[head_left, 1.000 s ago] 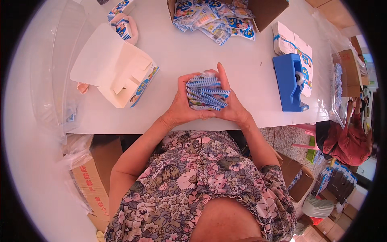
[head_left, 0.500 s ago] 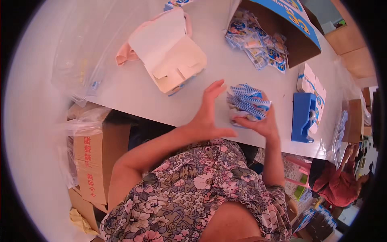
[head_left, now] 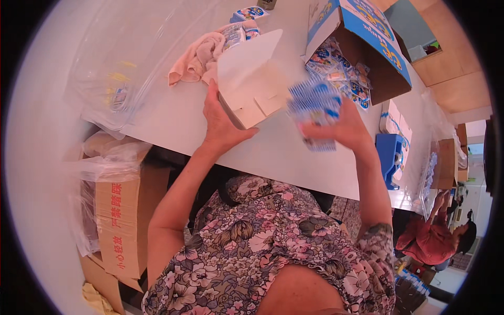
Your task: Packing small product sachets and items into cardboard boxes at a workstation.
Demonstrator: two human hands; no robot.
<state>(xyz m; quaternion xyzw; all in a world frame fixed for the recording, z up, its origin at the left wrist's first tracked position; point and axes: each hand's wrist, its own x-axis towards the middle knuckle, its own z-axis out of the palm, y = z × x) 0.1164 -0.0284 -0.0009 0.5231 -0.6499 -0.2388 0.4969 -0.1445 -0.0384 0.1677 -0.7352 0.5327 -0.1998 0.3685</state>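
My left hand grips the near left corner of a small white carton, thumb along its front edge and fingers at its side. The carton's flap stands up, and its open inside faces me. To the right of it, my right hand holds a bunch of small blue-and-white striped packets above the table. Motion smears these packets, so I cannot count them. A narrow gap separates the bunch from the carton's right side.
A large blue box lies on its side at the far right, loose packets spilling from it. A blue tape dispenser and flat cartons are at right. A pink cloth lies behind the carton; a cardboard box stands lower left.
My left hand, empty before, has moved left and taken hold of the carton, which now sits farther right and turned. My right hand has lifted the packets toward it.
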